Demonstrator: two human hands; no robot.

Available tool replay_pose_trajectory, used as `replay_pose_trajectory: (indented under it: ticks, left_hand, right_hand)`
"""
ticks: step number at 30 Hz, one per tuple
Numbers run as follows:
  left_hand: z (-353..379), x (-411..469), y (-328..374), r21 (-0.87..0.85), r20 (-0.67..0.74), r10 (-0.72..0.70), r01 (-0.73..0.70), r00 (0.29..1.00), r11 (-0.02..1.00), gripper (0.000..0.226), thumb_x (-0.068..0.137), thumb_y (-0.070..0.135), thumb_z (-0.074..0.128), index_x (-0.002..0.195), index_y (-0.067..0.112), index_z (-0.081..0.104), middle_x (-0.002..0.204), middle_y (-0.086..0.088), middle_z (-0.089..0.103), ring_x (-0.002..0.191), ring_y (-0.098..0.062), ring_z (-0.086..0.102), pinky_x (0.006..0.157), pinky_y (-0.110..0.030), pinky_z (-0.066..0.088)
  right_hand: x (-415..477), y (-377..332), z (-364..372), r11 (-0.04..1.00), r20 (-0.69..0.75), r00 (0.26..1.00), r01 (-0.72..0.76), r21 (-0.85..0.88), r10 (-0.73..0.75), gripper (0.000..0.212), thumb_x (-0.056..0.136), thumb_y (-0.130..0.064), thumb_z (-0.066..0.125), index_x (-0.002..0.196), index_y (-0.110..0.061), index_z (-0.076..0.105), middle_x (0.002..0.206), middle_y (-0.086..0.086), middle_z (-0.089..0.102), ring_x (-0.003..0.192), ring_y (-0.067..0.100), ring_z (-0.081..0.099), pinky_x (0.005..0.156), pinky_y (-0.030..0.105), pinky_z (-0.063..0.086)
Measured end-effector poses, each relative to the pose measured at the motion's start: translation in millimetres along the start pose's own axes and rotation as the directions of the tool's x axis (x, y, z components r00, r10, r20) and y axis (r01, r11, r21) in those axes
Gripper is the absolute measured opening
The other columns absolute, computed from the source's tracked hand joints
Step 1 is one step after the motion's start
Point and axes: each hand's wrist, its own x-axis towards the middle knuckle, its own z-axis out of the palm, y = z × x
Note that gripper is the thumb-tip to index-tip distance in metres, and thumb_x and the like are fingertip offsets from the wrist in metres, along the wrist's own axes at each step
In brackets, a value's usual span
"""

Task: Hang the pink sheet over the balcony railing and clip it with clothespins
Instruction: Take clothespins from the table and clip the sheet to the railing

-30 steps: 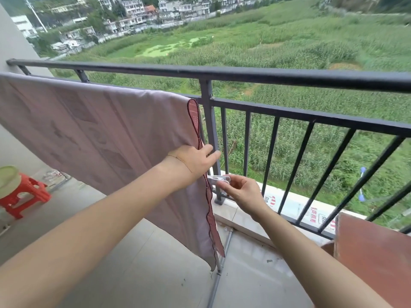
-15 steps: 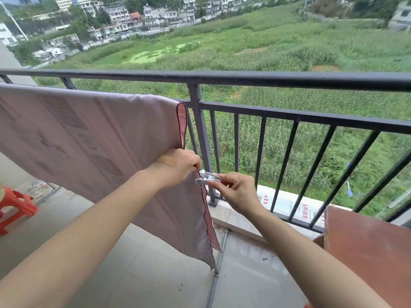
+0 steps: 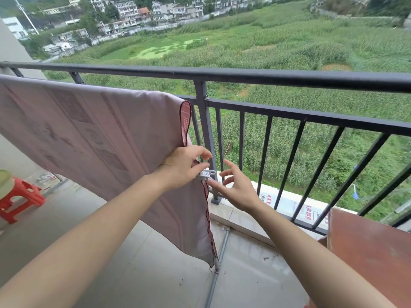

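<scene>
- You have a pink sheet (image 3: 93, 138) of thin matt cloth, faintly patterned, with a dark stitched edge.
- Your balcony railing (image 3: 266, 77) is dark painted metal, smooth with a dull sheen.
- The clothespin (image 3: 206, 174) looks like pale glossy plastic.
- The stool (image 3: 20, 196) is shiny red plastic.
- The floor (image 3: 138, 267) is smooth grey tile.
</scene>
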Motion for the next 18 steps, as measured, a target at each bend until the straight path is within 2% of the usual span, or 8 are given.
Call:
replay_pose_trajectory:
  ticks: [2, 4, 7, 10, 13, 18]
  left_hand:
    - [6.3, -2.5, 6.0, 0.039, -0.123, 0.062, -0.057, 0.990, 0.998, 0.012, 0.092, 0.028, 0.061, 0.101, 0.023, 0.067, 0.096, 0.012, 0.066, 0.064, -0.006, 0.061, 0.065, -0.025, 0.048]
    - [14.4, -8.3, 8.5, 0.168, -0.244, 0.159, -0.119, 0.957, 0.978, 0.012, 0.094, 0.029, 0.057, 0.097, 0.022, 0.067, 0.097, 0.010, 0.066, 0.062, -0.009, 0.060, 0.061, -0.027, 0.049]
    - [30.0, -22.7, 8.7, 0.301, -0.295, 0.295, -0.205, 0.909, 0.931, 0.012, 0.094, 0.024, 0.057, 0.094, 0.018, 0.067, 0.097, 0.007, 0.067, 0.064, -0.009, 0.059, 0.054, -0.025, 0.046]
    - [48.8, -34.1, 3.7, 0.329, -0.165, 0.359, -0.292, 0.918, 0.898, 0.019, 0.093, 0.027, 0.052, 0.099, 0.017, 0.068, 0.100, 0.005, 0.068, 0.081, -0.011, 0.066, 0.057, -0.027, 0.051]
    - [65.2, -40.4, -6.3, 0.292, 0.021, 0.352, -0.343, 0.936, 0.893, 0.036, 0.093, 0.035, 0.043, 0.114, 0.015, 0.064, 0.116, 0.001, 0.066, 0.104, -0.018, 0.065, 0.075, -0.030, 0.055]
    - [101.0, -42.6, -16.9, 0.186, 0.243, 0.329, -0.377, 0.912, 0.908, 0.059, 0.092, 0.047, 0.029, 0.136, 0.014, 0.051, 0.142, -0.006, 0.051, 0.128, -0.024, 0.049, 0.105, -0.038, 0.040]
  right_hand:
    - [-0.4, 3.6, -5.3, 0.999, -0.051, 0.998, 0.024, 0.022, -0.023, 0.079, 0.083, -0.059, 0.067, 0.148, -0.025, 0.037, 0.109, -0.008, 0.063, 0.091, 0.007, 0.063, 0.080, 0.027, 0.053]
    - [0.7, 8.7, -7.9, 0.999, -0.102, 0.994, 0.038, -0.010, -0.039, 0.066, 0.089, -0.054, 0.062, 0.144, -0.024, 0.042, 0.106, -0.010, 0.064, 0.089, 0.003, 0.063, 0.081, 0.027, 0.052]
    - [-2.3, 16.9, -7.1, 0.998, -0.177, 0.983, 0.037, -0.055, -0.046, 0.051, 0.096, -0.041, 0.058, 0.142, -0.020, 0.047, 0.100, -0.009, 0.062, 0.083, 0.002, 0.060, 0.077, 0.027, 0.049]
    - [-11.0, 27.8, -4.5, 0.993, -0.217, 0.976, -0.011, -0.114, -0.014, 0.048, 0.097, -0.037, 0.057, 0.141, -0.019, 0.047, 0.101, -0.007, 0.062, 0.083, 0.001, 0.060, 0.076, 0.027, 0.050]
    - [-29.5, 37.3, -1.9, 0.985, -0.312, 0.949, -0.087, -0.148, 0.037, 0.046, 0.097, -0.038, 0.055, 0.139, -0.019, 0.049, 0.103, -0.007, 0.063, 0.083, 0.008, 0.062, 0.080, 0.035, 0.053]
    - [-87.4, 62.1, -2.4, 0.937, -0.504, 0.846, -0.301, -0.177, 0.177, 0.042, 0.097, -0.035, 0.055, 0.135, -0.018, 0.053, 0.100, -0.008, 0.063, 0.082, 0.011, 0.062, 0.080, 0.036, 0.052]
